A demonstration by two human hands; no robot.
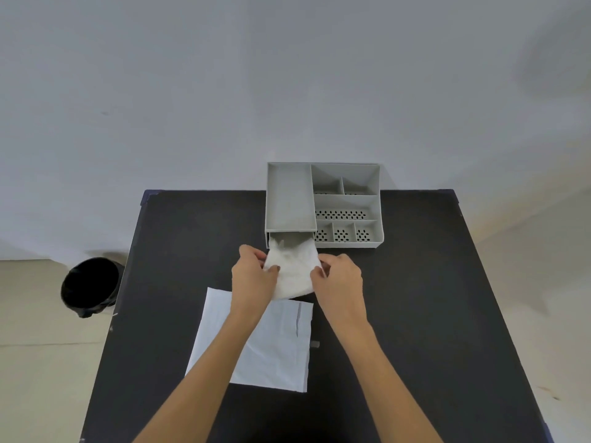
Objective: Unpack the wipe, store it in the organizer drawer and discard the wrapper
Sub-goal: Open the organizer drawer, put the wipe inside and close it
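- The organizer (347, 199) stands at the far edge of the black table (415, 314); everything below is placed against it.
- Its drawer (289, 239) is pulled out on the near-left side, under the long left tray.
- The wipe (292, 273), white and crumpled, lies half in that drawer: its far part is inside, its near part hangs out toward the person.
- The left hand (252, 278) pinches the wipe's left edge between thumb and fingers; the right hand (340, 278) pinches its right edge the same way.
- The wrapper (275, 346), a flat white pouch, lies on the table nearer the person than the organizer, partly under the left forearm, held by nobody.
- A black bin (89, 286) stands on the floor, well to the left of the organizer and off the table.
- The step in hand looks like the storing: the wipe is out of its wrapper and being fed into the drawer.
- Next, I judge, the loose near part must be folded or pushed in so nothing overhangs the drawer front, then both hands let go and the drawer is slid shut.
- The wrapper is not yet discarded; the bin seems its likely place.
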